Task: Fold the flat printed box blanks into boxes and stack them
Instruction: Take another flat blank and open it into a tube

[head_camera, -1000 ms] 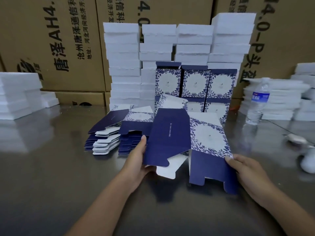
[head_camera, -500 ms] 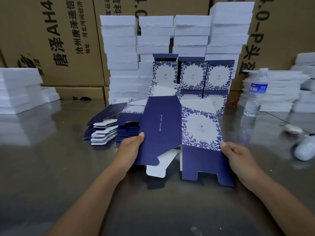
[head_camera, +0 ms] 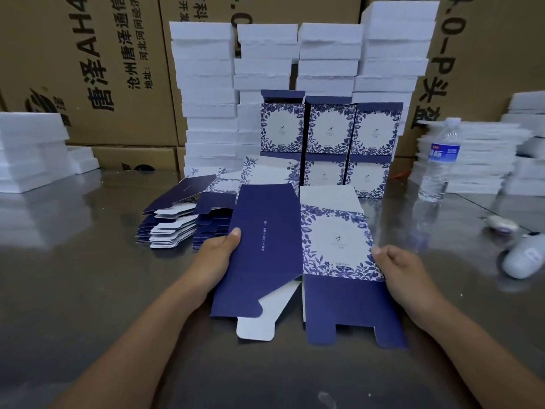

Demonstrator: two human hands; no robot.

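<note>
I hold one box blank (head_camera: 298, 255) upright over the metal table (head_camera: 88, 305), partly opened into a sleeve: a plain navy panel on the left, a white panel with blue leaf print on the right, flaps hanging below. My left hand (head_camera: 216, 258) grips the navy panel's left edge. My right hand (head_camera: 398, 267) pinches the printed panel's right edge. Two piles of flat blanks (head_camera: 174, 225) lie behind my left hand. Folded boxes (head_camera: 328, 137) stand stacked two rows high at the back centre.
White foam blocks (head_camera: 206, 93) are piled behind the folded boxes, with more foam (head_camera: 26, 149) at far left and right (head_camera: 477, 157). A water bottle (head_camera: 439, 160) stands at right. A white device (head_camera: 523, 258) and a small object (head_camera: 501, 224) lie near the right edge. Cardboard cartons (head_camera: 88, 69) form the back wall.
The blank has been drawn slightly toward me and its two panels have opened a little wider. Both hands keep their grip on its edges.
</note>
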